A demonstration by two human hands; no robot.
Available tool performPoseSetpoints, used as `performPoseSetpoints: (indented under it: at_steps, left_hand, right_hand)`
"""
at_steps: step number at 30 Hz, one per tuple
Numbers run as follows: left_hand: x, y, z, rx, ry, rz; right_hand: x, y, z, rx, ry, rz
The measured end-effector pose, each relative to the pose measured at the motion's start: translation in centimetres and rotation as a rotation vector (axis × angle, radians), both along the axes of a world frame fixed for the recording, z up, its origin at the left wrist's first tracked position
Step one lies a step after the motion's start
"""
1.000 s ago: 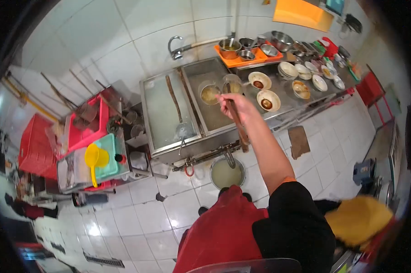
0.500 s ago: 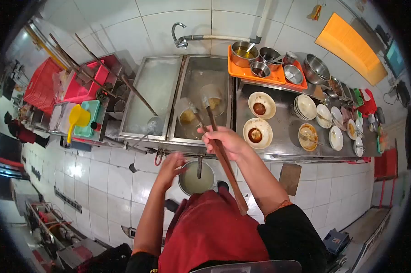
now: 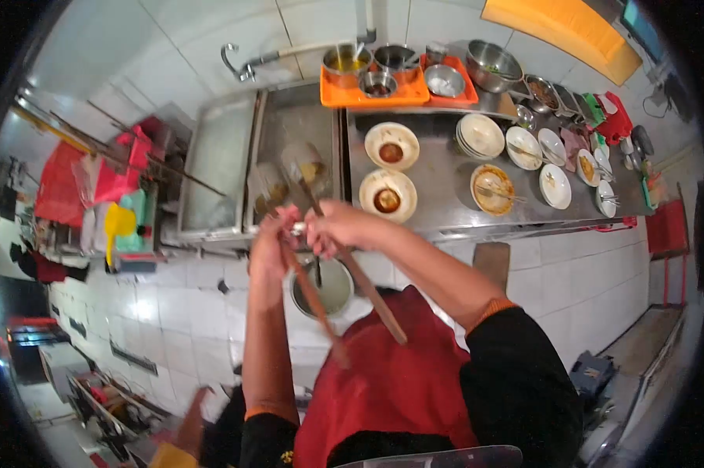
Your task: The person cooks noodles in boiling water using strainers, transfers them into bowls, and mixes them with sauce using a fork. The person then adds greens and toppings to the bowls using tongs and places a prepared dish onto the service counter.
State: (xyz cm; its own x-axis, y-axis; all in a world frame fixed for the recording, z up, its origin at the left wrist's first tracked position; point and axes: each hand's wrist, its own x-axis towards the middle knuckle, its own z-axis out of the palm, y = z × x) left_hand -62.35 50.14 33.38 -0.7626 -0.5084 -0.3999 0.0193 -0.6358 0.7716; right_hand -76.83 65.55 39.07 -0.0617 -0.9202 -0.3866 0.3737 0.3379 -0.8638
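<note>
Wooden-handled strainers (image 3: 370, 292), one per hand, baskets (image 3: 303, 162) at the right-hand tank (image 3: 289, 113).
Left hand (image 3: 270, 248), right hand (image 3: 348, 225): fingers (image 3: 321, 232) closed round handles (image 3: 310, 288). Step looks like steadying both; next move likely calls for level baskets.

Garment: black short sleeves (image 3: 523, 374) with orange cuff edging (image 3: 492, 310); small yellow marking (image 3: 288, 456), left sleeve. Apron (image 3: 391, 382): red.

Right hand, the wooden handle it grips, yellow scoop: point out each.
Right hand (image 3: 345, 223): head view, middle of the hand.
Wooden handle (image 3: 374, 298): head view, lower shaft.
Yellow scoop (image 3: 120, 221): head view, cup.
</note>
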Motion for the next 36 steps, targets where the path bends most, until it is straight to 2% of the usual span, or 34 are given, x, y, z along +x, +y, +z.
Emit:
performPoseSetpoints:
  at_steps: [1, 3, 6, 8, 10, 12, 14, 16, 18, 20, 22, 23, 25, 30, 35, 36]
  left_hand:
    - [0.1, 1.4, 1.1, 0.03, 0.015, 0.093]
    - [0.0, 2.2, 3.9, 0.032, 0.047, 0.227]
    - [-0.3, 2.8, 5.4, 0.024, 0.075, 0.128]
    - [-0.9, 3.3, 6.8, -0.006, 0.029, 0.211]
    - [-1.6, 3.7, 7.4, -0.057, 0.005, 0.221]
    - [-2.4, 4.2, 7.6, -0.047, 0.013, 0.262]
    - [-3.7, 5.2, 8.4, -0.07, -0.028, 0.281]
    - [-5.1, 6.9, 9.6, -0.08, -0.06, 0.333]
    - [-5.9, 8.3, 10.0, -0.111, -0.24, 0.294]
    - [-6.7, 9.8, 9.6, -0.085, -0.219, 0.298]
    - [-6.9, 10.7, 8.4, 0.023, -0.138, 0.225]
    - [-7.3, 11.2, 8.1, 0.055, -0.132, 0.255]
    - [-7.8, 12.1, 7.5, 0.067, -0.146, 0.27]
    - [-9.4, 13.9, 5.9, 0.044, -0.171, 0.301]
    - [-10.3, 15.0, 4.5, -0.017, -0.209, 0.337]
    - [-10.5, 15.3, 4.2, -0.004, -0.209, 0.337]
  right_hand:
    - [-1.1, 0.5, 0.1, 0.004, 0.055, -0.061]
    - [-4.0, 1.5, -1.1, -0.01, -0.004, 0.016]
    - [-7.9, 3.1, -0.2, -0.022, -0.004, 0.092]
    - [-11.2, 3.1, 1.9, -0.023, 0.016, 0.167]
    - [-14.3, 3.2, 3.7, -0.08, 0.06, 0.138]
    - [-17.1, 3.9, 3.1, -0.137, -0.022, 0.112]
    - [-19.8, 5.3, 3.1, -0.087, -0.096, 0.102]
    - [-22.5, 7.0, 2.3, 0.092, -0.056, 0.067]
    - [-26.5, 9.0, -1.7, 0.11, -0.056, 0.105]
    - [-28.4, 10.1, -4.6, 0.118, -0.059, 0.134]
    - [-28.9, 11.7, -6.2, 0.245, 0.147, 0.05]
    - [-29.2, 12.3, -8.0, 0.25, 0.144, 0.057]
    - [-29.4, 13.4, -11.9, 0.085, 0.587, 0.034]
    - [-29.7, 13.2, -15.3, -0.018, 0.604, -0.026]
    - [-31.3, 12.9, -14.6, -0.023, 0.636, 0.011]
    - [-31.5, 12.9, -14.6, -0.089, 0.679, -0.011]
